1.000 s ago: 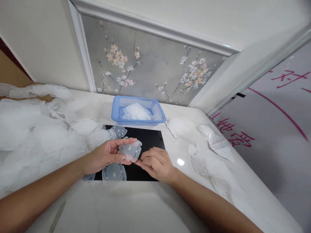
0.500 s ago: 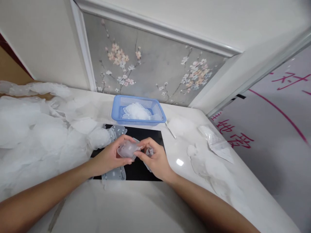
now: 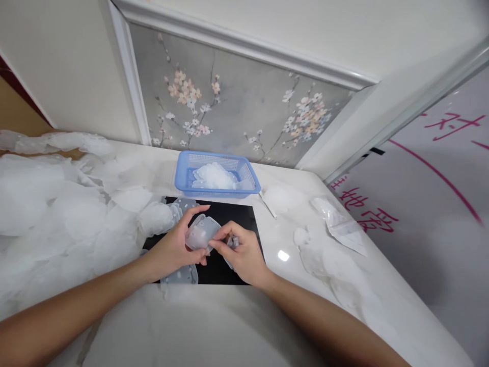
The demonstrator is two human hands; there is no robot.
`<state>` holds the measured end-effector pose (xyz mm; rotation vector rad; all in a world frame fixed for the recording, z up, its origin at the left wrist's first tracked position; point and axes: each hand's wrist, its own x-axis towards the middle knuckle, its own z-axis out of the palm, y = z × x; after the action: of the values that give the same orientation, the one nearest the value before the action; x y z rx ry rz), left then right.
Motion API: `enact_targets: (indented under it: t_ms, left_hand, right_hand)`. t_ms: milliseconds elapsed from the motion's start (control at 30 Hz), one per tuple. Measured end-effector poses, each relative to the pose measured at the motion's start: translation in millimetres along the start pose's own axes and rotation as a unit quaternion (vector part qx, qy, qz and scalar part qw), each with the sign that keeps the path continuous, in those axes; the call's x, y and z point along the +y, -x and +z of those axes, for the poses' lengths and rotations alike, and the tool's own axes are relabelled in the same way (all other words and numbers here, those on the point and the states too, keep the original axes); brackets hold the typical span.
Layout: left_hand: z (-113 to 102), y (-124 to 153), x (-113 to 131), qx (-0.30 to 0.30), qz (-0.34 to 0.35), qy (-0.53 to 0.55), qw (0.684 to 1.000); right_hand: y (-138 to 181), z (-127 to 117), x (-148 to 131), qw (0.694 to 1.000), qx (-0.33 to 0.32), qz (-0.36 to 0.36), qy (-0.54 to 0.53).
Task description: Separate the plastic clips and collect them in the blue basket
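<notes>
A translucent, rounded, soft-looking plastic piece [image 3: 203, 232] is held over the black mat [image 3: 217, 272]. My left hand [image 3: 178, 242] supports it from the left, thumb at its lower edge and index finger raised off its top. With thumb and index finger, my right hand [image 3: 240, 250] pinches the piece's lower right edge. Small crumpled clear scraps [image 3: 233, 241] show inside the curled fingers of that hand. Similar pieces with small pale marks, one a flat translucent piece [image 3: 179, 275], lie at the mat's left side.
A blue basket [image 3: 217, 192] holding whitish pieces stands behind the mat. A large heap of translucent pieces [image 3: 69, 209] covers the left. On the right are a slim white tool [image 3: 269, 206], a clear plastic bag [image 3: 340, 227] and a scatter of clear scraps [image 3: 332, 270].
My left index finger has lifted off the top of the piece, showing more of its face. The piece has turned slightly, while my right hand keeps its pinch and has shifted a little.
</notes>
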<state>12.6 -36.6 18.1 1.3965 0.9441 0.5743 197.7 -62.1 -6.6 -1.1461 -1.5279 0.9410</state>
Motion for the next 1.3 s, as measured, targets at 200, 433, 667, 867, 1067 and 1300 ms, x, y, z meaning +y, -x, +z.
enact_targets:
  t_ms: [200,433,667,867,1067,1300]
  left_hand:
    - [-1.7,0.8,-0.6,-0.021,-0.011,0.031,0.999]
    - [-0.2,-1.2,-3.5,-0.012,-0.027,0.033,0.999]
    - [0.7,-2.2,-3.5,-0.011,-0.027,0.034,0.999]
    - [0.0,-0.5,-0.9,-0.023,-0.014,0.019,0.999]
    - [-1.5,1.6,1.4,-0.032,-0.023,0.018,0.999]
    - [-0.4,-0.7,-5.3,-0.035,-0.037,0.042,0.998]
  right_hand:
    - [-1.2,-0.2,2.0,1.000,-0.001,0.004,-0.002]
    - [0.4,-0.1,0.8,1.000,-0.001,-0.013,0.008]
    - [0.9,0.1,3.7,1.000,0.003,-0.024,0.020]
    - [1.4,0.0,2.9,0.999,-0.007,-0.035,0.026]
    - [1.0,-0.8,3.0,0.999,-0.011,-0.016,0.032]
    - [0.0,-0.7,1.8,0.999,-0.009,-0.021,0.031]
